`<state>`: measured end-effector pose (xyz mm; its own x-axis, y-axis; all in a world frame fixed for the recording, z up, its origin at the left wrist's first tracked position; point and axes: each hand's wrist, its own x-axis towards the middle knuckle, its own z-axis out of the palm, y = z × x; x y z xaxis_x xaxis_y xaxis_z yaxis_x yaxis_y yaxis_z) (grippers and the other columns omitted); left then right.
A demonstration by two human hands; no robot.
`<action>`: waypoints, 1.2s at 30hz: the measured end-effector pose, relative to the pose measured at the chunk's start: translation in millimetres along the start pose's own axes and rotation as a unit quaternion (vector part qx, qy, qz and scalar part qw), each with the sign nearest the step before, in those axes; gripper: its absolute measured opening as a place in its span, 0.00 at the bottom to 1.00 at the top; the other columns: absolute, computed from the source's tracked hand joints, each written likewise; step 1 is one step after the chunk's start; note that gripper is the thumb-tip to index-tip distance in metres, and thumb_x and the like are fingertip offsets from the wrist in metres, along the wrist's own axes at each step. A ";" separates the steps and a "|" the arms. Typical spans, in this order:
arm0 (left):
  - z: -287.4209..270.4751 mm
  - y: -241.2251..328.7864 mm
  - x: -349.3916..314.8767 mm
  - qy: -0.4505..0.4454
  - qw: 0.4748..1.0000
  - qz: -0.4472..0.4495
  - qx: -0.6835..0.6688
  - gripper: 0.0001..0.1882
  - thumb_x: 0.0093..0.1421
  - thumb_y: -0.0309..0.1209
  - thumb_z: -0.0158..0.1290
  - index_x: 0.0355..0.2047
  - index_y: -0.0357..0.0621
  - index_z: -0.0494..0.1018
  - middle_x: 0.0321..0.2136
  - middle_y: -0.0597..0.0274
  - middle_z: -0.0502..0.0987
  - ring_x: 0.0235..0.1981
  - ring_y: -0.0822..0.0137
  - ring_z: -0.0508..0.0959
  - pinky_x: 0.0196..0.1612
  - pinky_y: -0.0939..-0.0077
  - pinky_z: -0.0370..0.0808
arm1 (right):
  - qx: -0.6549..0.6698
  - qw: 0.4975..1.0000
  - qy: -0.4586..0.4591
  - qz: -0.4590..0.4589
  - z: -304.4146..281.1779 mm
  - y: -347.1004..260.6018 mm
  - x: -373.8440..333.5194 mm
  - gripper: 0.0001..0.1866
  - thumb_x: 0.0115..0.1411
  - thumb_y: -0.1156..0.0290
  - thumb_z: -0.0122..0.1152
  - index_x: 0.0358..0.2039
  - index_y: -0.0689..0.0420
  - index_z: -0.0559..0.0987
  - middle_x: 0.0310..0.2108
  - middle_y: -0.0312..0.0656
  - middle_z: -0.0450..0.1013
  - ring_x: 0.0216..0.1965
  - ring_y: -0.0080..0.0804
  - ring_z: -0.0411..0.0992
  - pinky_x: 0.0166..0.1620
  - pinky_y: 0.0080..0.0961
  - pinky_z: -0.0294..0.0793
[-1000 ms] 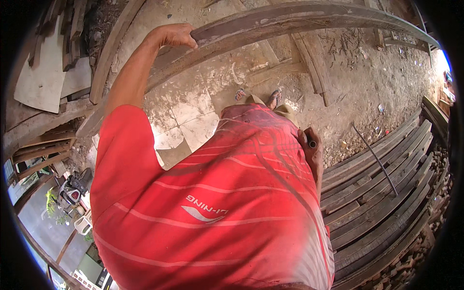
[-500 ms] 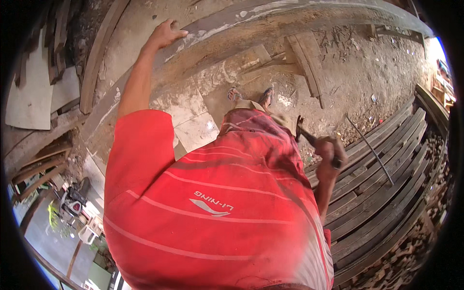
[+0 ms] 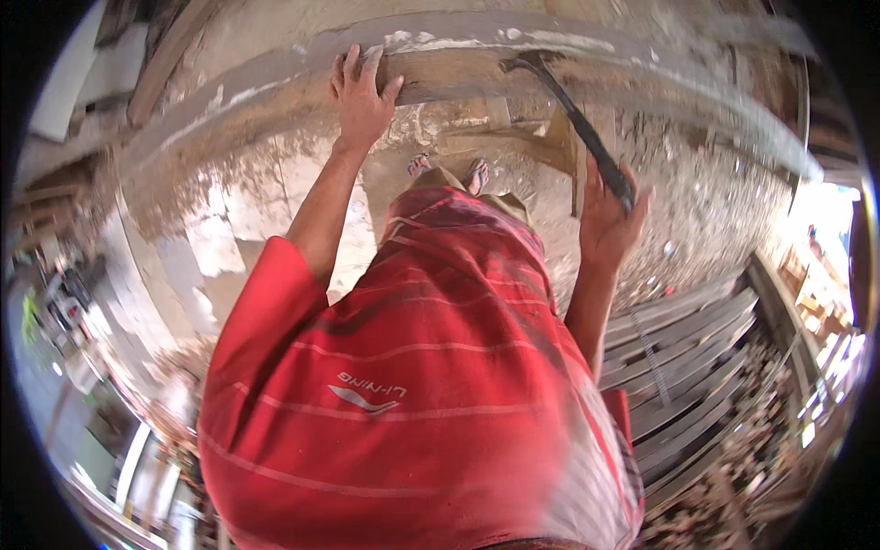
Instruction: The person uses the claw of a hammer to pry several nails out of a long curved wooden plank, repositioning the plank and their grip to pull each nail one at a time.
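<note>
A long wooden beam with a grey upper face, white smears and a brown side runs across the far part of the head view. My left hand rests against its near side, fingers spread and holding nothing. In my right hand is a dark claw hammer, gripped near the end of its handle. The hammer's head lies over the beam's side, to the right of my left hand; I cannot tell if it touches the wood.
Stacked planks lie at the right, with a thin metal rod across them. Wood scraps and debris spread around the stack. Pale slabs cover part of the floor at left. My sandalled feet stand close below the beam.
My right hand has swung the hammer up and away from my side to the beam. My left hand has slid right along the beam, its fingers now spread. The whole view has shifted.
</note>
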<state>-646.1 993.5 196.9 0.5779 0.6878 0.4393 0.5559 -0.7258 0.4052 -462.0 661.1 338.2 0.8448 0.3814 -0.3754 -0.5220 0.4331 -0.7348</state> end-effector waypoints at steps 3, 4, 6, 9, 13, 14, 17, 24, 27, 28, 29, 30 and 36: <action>-12.6 -4.8 -23.5 0.051 0.983 -0.150 -0.091 0.28 0.61 0.46 0.59 0.53 0.38 0.72 0.51 0.45 0.73 0.53 0.46 0.71 0.56 0.51 0.68 | 0.077 0.994 -0.036 0.066 5.5 -14.0 -20.8 0.53 0.58 0.25 0.44 0.65 0.62 0.63 0.60 0.57 0.66 0.56 0.55 0.71 0.55 0.42 0.73; -27.4 6.1 -37.9 0.043 0.959 -0.245 -0.134 0.28 0.61 0.46 0.59 0.53 0.37 0.72 0.49 0.44 0.75 0.52 0.46 0.73 0.55 0.53 0.69 | 0.070 0.993 -0.027 0.095 11.2 -20.3 -25.2 0.57 0.55 0.22 0.43 0.66 0.62 0.62 0.60 0.57 0.66 0.54 0.55 0.72 0.53 0.41 0.74; -39.0 18.0 -57.2 0.019 0.886 -0.421 -0.196 0.28 0.62 0.46 0.59 0.52 0.34 0.73 0.46 0.45 0.77 0.49 0.47 0.75 0.54 0.56 0.71 | 0.050 0.983 -0.072 0.159 2.9 -23.5 -15.6 0.61 0.53 0.19 0.40 0.66 0.64 0.61 0.56 0.58 0.68 0.49 0.53 0.74 0.49 0.37 0.77; -22.7 10.1 -81.2 0.001 0.719 -0.609 -0.335 0.26 0.63 0.47 0.59 0.47 0.35 0.72 0.43 0.50 0.76 0.44 0.54 0.76 0.49 0.62 0.74 | -0.112 0.963 -0.114 0.217 -29.9 12.4 31.3 0.58 0.57 0.21 0.38 0.63 0.67 0.64 0.43 0.55 0.73 0.32 0.39 0.73 0.35 0.27 0.76; 9.1 -15.0 -63.0 0.069 0.506 -0.623 -0.593 0.23 0.63 0.48 0.59 0.46 0.41 0.70 0.42 0.56 0.73 0.43 0.62 0.74 0.46 0.67 0.76 | -0.137 0.917 -0.138 0.348 25.5 61.9 73.3 0.30 0.69 0.44 0.48 0.48 0.63 0.73 0.30 0.41 0.71 0.22 0.23 0.65 0.21 0.21 0.65; 16.0 -20.6 -54.5 0.090 0.483 -0.605 -0.626 0.24 0.63 0.48 0.59 0.48 0.42 0.70 0.43 0.56 0.73 0.43 0.62 0.74 0.49 0.66 0.76 | -0.184 0.914 -0.151 0.328 24.5 66.7 77.8 0.27 0.69 0.46 0.50 0.46 0.62 0.73 0.28 0.40 0.70 0.20 0.23 0.65 0.20 0.21 0.64; 34.5 -32.9 -47.3 0.099 0.434 -0.563 -0.696 0.26 0.64 0.46 0.59 0.52 0.42 0.67 0.49 0.56 0.73 0.49 0.62 0.74 0.58 0.61 0.73 | -0.323 0.901 -0.187 0.224 42.7 75.0 68.4 0.18 0.68 0.55 0.55 0.35 0.59 0.72 0.20 0.34 0.68 0.16 0.23 0.65 0.18 0.23 0.63; 50.6 -31.6 -54.7 0.145 0.437 -0.510 -0.726 0.25 0.66 0.42 0.56 0.57 0.41 0.66 0.54 0.55 0.73 0.57 0.57 0.72 0.63 0.53 0.70 | -0.568 0.757 -0.322 -0.013 45.6 115.9 58.2 0.20 0.67 0.54 0.57 0.32 0.61 0.71 0.19 0.44 0.68 0.21 0.34 0.72 0.25 0.37 0.69; 30.2 -10.2 -42.8 0.159 0.440 -0.539 -0.700 0.23 0.66 0.40 0.58 0.56 0.43 0.67 0.53 0.57 0.74 0.56 0.59 0.73 0.61 0.54 0.71 | -0.659 0.670 -0.330 -0.087 37.6 134.2 58.8 0.20 0.66 0.55 0.57 0.33 0.62 0.71 0.22 0.55 0.70 0.26 0.54 0.72 0.31 0.45 0.69; 26.6 -6.7 -40.0 0.152 0.445 -0.535 -0.702 0.23 0.65 0.39 0.58 0.56 0.44 0.67 0.53 0.57 0.74 0.55 0.59 0.74 0.61 0.54 0.72 | -0.681 0.644 -0.334 -0.100 37.9 135.1 58.3 0.20 0.67 0.55 0.57 0.33 0.62 0.71 0.23 0.56 0.70 0.27 0.56 0.72 0.32 0.45 0.68; 23.6 -5.9 -39.5 0.147 0.449 -0.531 -0.703 0.23 0.65 0.39 0.58 0.56 0.44 0.67 0.52 0.57 0.74 0.55 0.59 0.74 0.61 0.54 0.72 | -0.679 0.642 -0.337 -0.116 40.7 134.5 57.0 0.19 0.67 0.55 0.56 0.34 0.61 0.72 0.23 0.56 0.71 0.27 0.57 0.72 0.31 0.44 0.69; 26.2 -9.1 -42.2 0.158 0.448 -0.525 -0.706 0.25 0.64 0.41 0.59 0.55 0.40 0.67 0.52 0.54 0.74 0.54 0.58 0.75 0.60 0.54 0.73 | -0.666 0.650 -0.342 -0.128 49.3 130.6 50.9 0.19 0.67 0.54 0.57 0.34 0.61 0.72 0.23 0.56 0.71 0.27 0.57 0.72 0.31 0.44 0.69; 57.3 -33.7 -58.3 0.152 0.454 -0.497 -0.723 0.29 0.63 0.45 0.60 0.52 0.32 0.68 0.50 0.49 0.75 0.50 0.56 0.78 0.57 0.60 0.77 | -0.527 0.666 -0.415 -0.328 57.6 116.0 37.8 0.16 0.66 0.59 0.57 0.36 0.62 0.74 0.23 0.54 0.72 0.29 0.59 0.75 0.35 0.44 0.74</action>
<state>-664.2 978.4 111.6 0.2388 0.8092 -0.5369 -0.6498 0.5440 0.5309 -497.4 772.8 271.3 0.2669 0.9016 0.3404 0.6682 0.0814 -0.7395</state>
